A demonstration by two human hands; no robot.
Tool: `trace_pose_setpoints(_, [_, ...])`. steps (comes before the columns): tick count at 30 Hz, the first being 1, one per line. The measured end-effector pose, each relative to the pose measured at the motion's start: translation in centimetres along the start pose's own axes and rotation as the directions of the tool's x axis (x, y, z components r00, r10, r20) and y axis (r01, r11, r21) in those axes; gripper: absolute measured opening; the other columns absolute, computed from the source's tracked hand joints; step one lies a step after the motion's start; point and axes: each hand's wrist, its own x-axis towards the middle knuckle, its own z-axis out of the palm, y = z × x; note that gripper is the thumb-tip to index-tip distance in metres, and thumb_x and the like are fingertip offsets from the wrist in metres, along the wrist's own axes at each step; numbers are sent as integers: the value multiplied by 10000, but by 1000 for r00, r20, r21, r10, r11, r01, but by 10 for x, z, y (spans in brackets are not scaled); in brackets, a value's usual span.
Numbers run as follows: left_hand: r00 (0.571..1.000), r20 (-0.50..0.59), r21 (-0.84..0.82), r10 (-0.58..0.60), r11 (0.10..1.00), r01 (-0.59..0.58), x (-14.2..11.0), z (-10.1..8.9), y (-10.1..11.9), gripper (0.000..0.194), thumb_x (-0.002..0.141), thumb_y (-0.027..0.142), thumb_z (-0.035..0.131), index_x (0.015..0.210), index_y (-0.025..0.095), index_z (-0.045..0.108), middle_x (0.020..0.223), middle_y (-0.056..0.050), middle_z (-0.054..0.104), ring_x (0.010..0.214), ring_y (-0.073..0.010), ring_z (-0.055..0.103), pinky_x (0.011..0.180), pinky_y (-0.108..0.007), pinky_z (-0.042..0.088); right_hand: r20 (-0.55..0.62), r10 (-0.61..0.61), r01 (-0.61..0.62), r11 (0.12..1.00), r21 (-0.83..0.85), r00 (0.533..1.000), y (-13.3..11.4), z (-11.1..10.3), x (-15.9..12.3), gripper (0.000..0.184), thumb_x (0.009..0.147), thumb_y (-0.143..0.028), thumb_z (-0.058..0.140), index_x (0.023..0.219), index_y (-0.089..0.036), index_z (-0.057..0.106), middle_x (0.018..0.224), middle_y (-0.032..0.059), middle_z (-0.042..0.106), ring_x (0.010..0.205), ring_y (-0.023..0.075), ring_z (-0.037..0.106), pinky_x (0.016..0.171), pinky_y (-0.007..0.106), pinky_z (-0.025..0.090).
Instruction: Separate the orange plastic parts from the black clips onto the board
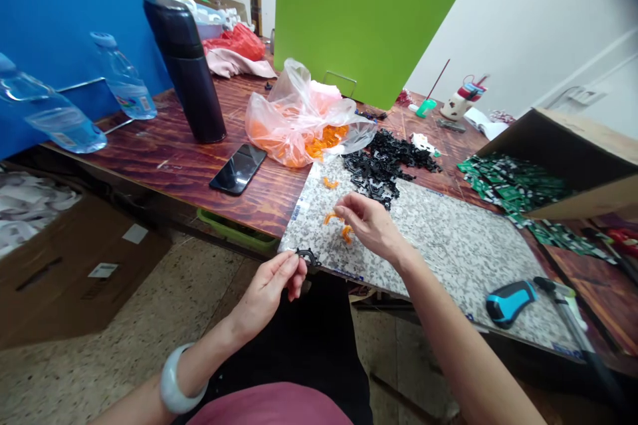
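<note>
My left hand [272,285] is closed on a small curved black plastic part [309,255], held just off the front edge of the speckled board. Over the board, my right hand [366,220] pinches a small curved orange plastic part [331,217] between thumb and fingers. Just below that hand a second orange piece [347,234] lies on the board, and a third orange piece [329,182] lies farther back. Beyond my right hand spreads a heap of black plastic parts [383,159]. A clear plastic bag [284,126] with many orange parts stands at the back.
The speckled board [448,246] bears a blue-and-black tool handle [511,303] at its right. A cardboard box [588,166] spills green circuit boards [503,186]. On the left are a phone [238,169], a dark flask [187,70] and water bottles [127,83]. A green panel [369,13] stands behind.
</note>
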Motion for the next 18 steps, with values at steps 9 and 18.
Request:
trace_pose_setpoints(9, [999,9,24,33,999,-33,-1,1,-4,285,921,380,431,781,151,526,640,33,457,572,-105,433,546,-237,373,-152,-56,38,992,-122,987,-22,16,-22,135,889,-236,514,872,-178,635,925,62,631,857,177,536,804,298,389])
trace_pose_setpoints(18, [987,55,218,153,963,-161,-6,4,-10,297,950,331,387,720,176,496,648,34,467,594,-109,433,591,-232,382,-71,125,-112,980,164,990,-51,46,-73,222,866,-255,553,664,-165,559,601,-31,518,556,91,456,536,209,352])
